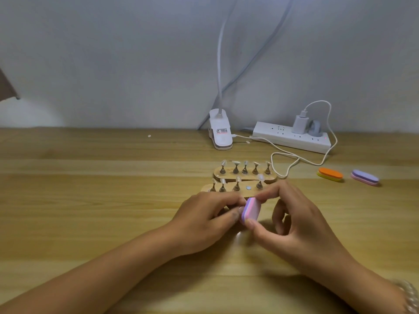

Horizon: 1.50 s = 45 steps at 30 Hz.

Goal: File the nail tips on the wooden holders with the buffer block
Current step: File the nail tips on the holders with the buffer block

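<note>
far holder (250, 176) carries five nail tips (235, 163), near holder (243, 191) before it four; right hand (301, 225) pinches buffer block (250, 210), left hand (204, 220) curled, grasp hidden.

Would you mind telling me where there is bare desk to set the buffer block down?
Bare: desk left of the wooden holders, and the near-right patch below the spare buffers. Crowded: behind the holders, with clip lamp, cable, power strip.

Part of near holder (242, 193) behind left hand (204, 220), bracelet (410, 298) cut by right edge, clip label (221, 131) unreadable
</note>
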Available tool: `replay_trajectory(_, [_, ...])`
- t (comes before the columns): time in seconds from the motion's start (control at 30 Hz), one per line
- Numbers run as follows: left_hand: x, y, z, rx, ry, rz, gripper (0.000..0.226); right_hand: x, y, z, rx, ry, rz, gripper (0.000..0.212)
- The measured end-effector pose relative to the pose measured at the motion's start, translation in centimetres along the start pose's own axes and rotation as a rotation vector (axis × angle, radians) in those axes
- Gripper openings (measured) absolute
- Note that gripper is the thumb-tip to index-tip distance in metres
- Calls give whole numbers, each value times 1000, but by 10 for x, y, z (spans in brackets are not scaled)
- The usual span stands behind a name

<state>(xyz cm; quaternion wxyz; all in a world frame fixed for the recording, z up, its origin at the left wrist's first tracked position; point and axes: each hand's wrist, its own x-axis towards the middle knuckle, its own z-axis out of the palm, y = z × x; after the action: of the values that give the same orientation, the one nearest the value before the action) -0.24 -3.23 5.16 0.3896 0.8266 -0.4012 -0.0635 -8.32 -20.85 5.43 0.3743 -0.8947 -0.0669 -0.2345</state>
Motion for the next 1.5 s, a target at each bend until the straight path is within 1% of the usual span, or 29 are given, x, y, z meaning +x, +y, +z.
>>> replay_trajectory(0.07, [0, 1, -1, -23, 2, -4, 18, 1, 1, -1, 43, 36, 43, 29])
replay_trajectory(0.13, [1, 1, -1, -43, -7, -1, 18, 3, 2, -2, 31, 72, 75, 29])
replay_trajectory(0.23, [1, -1, 0, -11, 3, 6, 17, -1, -4, 1, 9, -27, -19, 32])
replay_trajectory(0.27, [1, -1, 0, -15, 8, 3, 17, -1, -4, 1, 23, -34, -14, 32])
replay_trajectory(0.37, [1, 1, -1, -55, -6, -7, 18, 3, 2, -2, 49, 54, 90, 30])
replay_trajectory(0.4, [0, 1, -1, -49, -13, -4, 18, 2, 3, -3, 37, 50, 86, 30])
replay_trajectory(0.5, [0, 0, 0, -26, 4, 3, 17, -4, -3, 0, 15, -40, 0, 34])
replay_trajectory(0.53, [0, 0, 0, -36, 9, 2, 17, -4, -2, 0, 20, -30, 6, 34])
replay_trajectory(0.6, [0, 1, -1, -72, 4, -2, 18, -1, 0, -2, 31, 45, 55, 32])
replay_trajectory(0.63, [0, 1, -1, -80, -4, -3, 18, 0, -1, -3, 6, 55, 48, 32])
replay_trajectory(0.73, [0, -2, -1, -52, -1, 1, 19, -4, -7, 2, -64, -20, -62, 31])
replay_trajectory(0.77, [0, -3, 0, -63, 5, 2, 18, -4, -7, 2, -51, -14, -39, 31])
replay_trajectory(0.87, [1, -3, 1, -138, 3, -3, 20, 3, 6, -5, 67, 122, 130, 28])
replay_trajectory(0.9, [1, -4, 1, -148, 2, -2, 19, 4, 9, -7, 110, 144, 162, 28])
replay_trajectory(0.97, [1, -5, 2, -146, 7, 14, 17, 2, 5, -6, 126, 118, 119, 30])
replay_trajectory(1.03, [1, -7, 2, -133, 18, 29, 19, -3, -3, -1, 75, 21, 5, 32])
replay_trajectory(1.07, [1, -7, 1, -137, 23, 30, 18, -3, -4, 0, 46, -6, -22, 32])
replay_trajectory(1.2, [2, -8, -1, -174, 36, 29, 16, 0, -1, -4, -18, 46, 19, 29])
replay_trajectory(1.3, [1, -8, 0, -151, 16, 19, 18, -3, -7, -1, -13, -5, -93, 26])
replay_trajectory(1.33, [2, -8, 0, -147, 16, 16, 18, -3, -8, -2, -1, -13, -89, 26])
replay_trajectory(1.43, [1, -8, 0, -158, 27, 21, 16, 0, -2, -4, 35, 57, 27, 26])
replay_trajectory(1.5, [1, -8, 0, -155, 17, 21, 17, -2, -6, -4, -39, 37, -37, 26])
